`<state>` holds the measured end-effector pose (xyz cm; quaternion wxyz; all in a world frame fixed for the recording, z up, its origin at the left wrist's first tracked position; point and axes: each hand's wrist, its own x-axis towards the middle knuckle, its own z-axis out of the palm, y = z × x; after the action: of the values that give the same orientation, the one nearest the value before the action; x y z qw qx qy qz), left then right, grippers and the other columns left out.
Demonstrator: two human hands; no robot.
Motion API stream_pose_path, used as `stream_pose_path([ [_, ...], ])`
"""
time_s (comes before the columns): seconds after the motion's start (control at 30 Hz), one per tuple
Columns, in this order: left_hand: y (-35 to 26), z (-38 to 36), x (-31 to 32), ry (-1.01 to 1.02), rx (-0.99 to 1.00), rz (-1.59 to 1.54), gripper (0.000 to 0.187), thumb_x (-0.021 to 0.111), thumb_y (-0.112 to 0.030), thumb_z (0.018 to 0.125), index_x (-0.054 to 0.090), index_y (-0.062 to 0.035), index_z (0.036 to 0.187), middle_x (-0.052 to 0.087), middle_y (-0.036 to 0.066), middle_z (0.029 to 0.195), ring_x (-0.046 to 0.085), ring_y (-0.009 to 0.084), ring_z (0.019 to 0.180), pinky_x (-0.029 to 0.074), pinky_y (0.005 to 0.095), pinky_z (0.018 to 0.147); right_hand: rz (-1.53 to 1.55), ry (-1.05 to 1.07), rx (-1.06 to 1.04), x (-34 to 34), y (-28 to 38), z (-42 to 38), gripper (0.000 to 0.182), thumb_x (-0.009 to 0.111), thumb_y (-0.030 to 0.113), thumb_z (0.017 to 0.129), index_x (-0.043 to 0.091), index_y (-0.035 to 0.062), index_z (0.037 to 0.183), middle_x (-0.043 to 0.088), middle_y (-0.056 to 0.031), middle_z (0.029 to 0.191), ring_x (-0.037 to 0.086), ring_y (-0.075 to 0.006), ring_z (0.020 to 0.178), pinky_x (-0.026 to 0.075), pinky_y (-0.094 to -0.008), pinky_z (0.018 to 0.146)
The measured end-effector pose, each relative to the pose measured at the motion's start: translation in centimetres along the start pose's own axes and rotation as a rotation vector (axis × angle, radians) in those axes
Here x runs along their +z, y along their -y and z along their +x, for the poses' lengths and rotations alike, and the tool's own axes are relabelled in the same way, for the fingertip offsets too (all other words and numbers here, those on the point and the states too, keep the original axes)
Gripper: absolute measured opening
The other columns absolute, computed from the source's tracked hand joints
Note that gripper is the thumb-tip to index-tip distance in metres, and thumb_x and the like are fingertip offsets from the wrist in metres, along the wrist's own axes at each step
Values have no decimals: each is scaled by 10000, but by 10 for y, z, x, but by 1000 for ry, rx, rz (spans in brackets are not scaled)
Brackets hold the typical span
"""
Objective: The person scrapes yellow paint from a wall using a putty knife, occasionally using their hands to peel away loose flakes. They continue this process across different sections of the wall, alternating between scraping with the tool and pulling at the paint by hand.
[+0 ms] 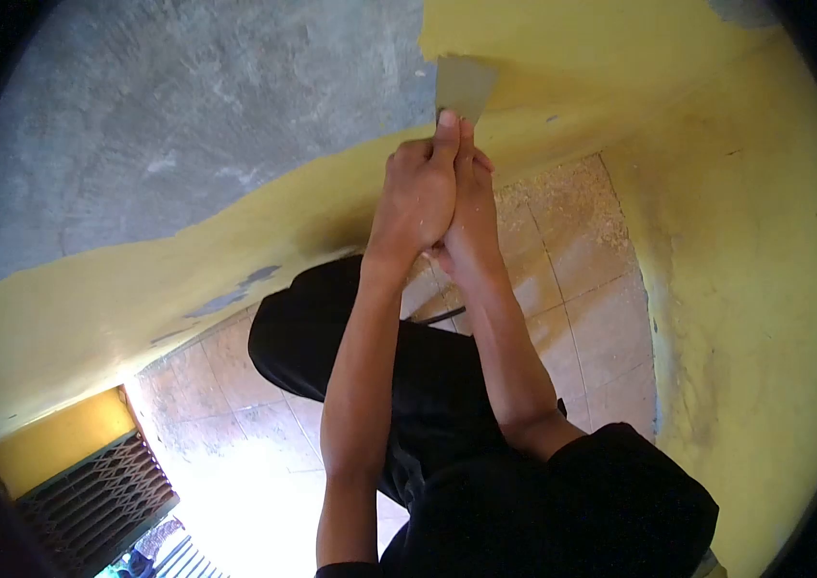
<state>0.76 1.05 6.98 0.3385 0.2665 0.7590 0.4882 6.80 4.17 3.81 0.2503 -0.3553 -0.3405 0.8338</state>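
Both my hands are closed together round a scraper (466, 85), whose flat, wide blade lies against the wall at the border between yellow paint (543, 58) and bare grey plaster (187, 116). My left hand (416, 197) is on the left, its thumb pointing up along the base of the blade. Pressed against it on the right is my right hand (472, 197), with its fingers wrapped at the tool. The handle is hidden by my hands.
A second yellow wall (745, 289) stands on the right. Paint crumbs lie on the tiled floor (610, 328) near the corner. My bent knee (298, 323) is close to the left wall. A metal folding gate (105, 496) is at the lower left, beside bright light.
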Motion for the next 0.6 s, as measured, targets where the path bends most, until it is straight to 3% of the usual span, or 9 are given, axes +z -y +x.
stream_pose_path([
  [0.1, -3, 0, 2, 10, 52, -29, 762, 299, -548, 1058, 746, 28, 838, 717, 220, 828, 698, 332, 853, 513, 408, 862, -39, 1, -111, -1, 1, 3, 510, 393, 573, 1049, 556, 91, 1017, 495, 25, 739, 499, -48, 609, 381, -251, 419],
  [0.2, 8, 4, 8, 8, 0, -65, 771, 294, -552, 1059, 745, 31, 834, 721, 203, 819, 698, 310, 824, 519, 408, 852, -174, -64, -8, -3, 4, 0, 644, 387, 602, 1039, 636, 16, 947, 567, -39, 696, 518, -107, 598, 399, -303, 469],
  [0.27, 21, 8, 7, 56, -17, -148, 772, 301, -556, 1058, 740, 37, 830, 722, 199, 819, 692, 304, 812, 521, 401, 846, -70, -125, -173, 1, -11, 4, 644, 403, 598, 1037, 631, 3, 939, 579, -40, 713, 526, -99, 633, 414, -302, 498],
  [0.3, 19, 2, 6, 56, -33, -152, 772, 301, -556, 1058, 740, 37, 830, 722, 199, 819, 692, 304, 812, 521, 401, 846, -75, -130, -158, -1, -14, 2, 644, 403, 598, 1037, 631, 3, 939, 579, -40, 713, 526, -99, 633, 414, -302, 498],
  [0.37, -1, -9, 0, 40, -9, -123, 748, 312, -554, 1064, 712, 38, 843, 702, 142, 817, 640, 231, 794, 497, 351, 830, -67, -45, -174, -1, -10, -1, 648, 417, 593, 1036, 627, -12, 935, 595, -58, 748, 535, -101, 673, 436, -300, 538],
  [0.5, 1, 4, 2, -22, 27, -111, 761, 319, -562, 1053, 742, 35, 841, 713, 210, 815, 686, 312, 833, 515, 392, 848, -105, -83, -101, 5, 3, 6, 637, 414, 585, 1040, 622, -7, 931, 594, -56, 767, 533, -101, 686, 438, -298, 545],
  [0.57, 0, 5, -3, -3, 60, -64, 750, 316, -560, 1064, 713, 37, 841, 697, 134, 811, 634, 218, 792, 496, 338, 816, -6, 0, -42, 7, 6, 2, 507, 404, 543, 1058, 578, 68, 1088, 539, 13, 845, 526, -52, 705, 433, -239, 512],
  [0.6, 2, 2, -3, -5, 43, -68, 750, 316, -560, 1064, 713, 37, 841, 697, 134, 811, 634, 218, 792, 496, 338, 816, -11, -5, -26, 7, 3, 0, 507, 404, 543, 1058, 578, 68, 1088, 539, 13, 845, 526, -52, 705, 433, -239, 512],
])
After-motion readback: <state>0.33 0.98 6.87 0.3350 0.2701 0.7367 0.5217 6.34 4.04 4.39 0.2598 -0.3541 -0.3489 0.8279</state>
